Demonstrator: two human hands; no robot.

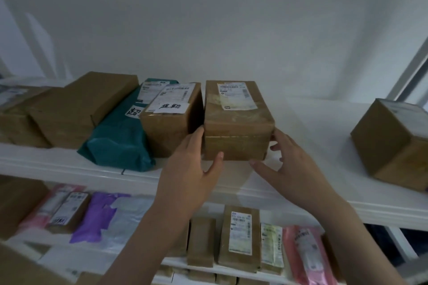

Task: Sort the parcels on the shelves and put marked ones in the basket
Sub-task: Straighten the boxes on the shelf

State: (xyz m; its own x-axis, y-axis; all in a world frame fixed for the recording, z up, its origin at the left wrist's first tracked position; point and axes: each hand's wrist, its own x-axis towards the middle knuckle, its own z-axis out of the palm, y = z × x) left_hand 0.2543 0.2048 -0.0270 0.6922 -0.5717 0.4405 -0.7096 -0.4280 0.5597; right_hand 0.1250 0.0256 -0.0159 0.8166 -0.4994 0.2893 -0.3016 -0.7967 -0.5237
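Box in hand: a brown cardboard box (238, 120) at the centre of the frame, standing on the upper shelf (324, 192); tape-glossed top, printed label at its far end, no handwritten tag visible.
Left hand: the left hand (192, 169) presses the box's left side, thumb on the front face, fingers slipped into the gap beside the neighbouring box.
Right hand: the right hand (291, 159) touches the right front corner with loosely curled fingers; whether it truly grasps, I cannot tell.
Why held so: a grip from both sides suits squaring or sliding a rigid carton, probably to line it up in the row.
Marked neighbours: just left, a cardboard box with a handwritten white tag (171, 120), and a soft teal plastic mailer (118, 143), also tagged; likely the basket candidates.
Further out: a lone carton (391, 143) at right; flat pink, purple and kraft packets on the lower shelf (240, 240).
Basket: not in view.
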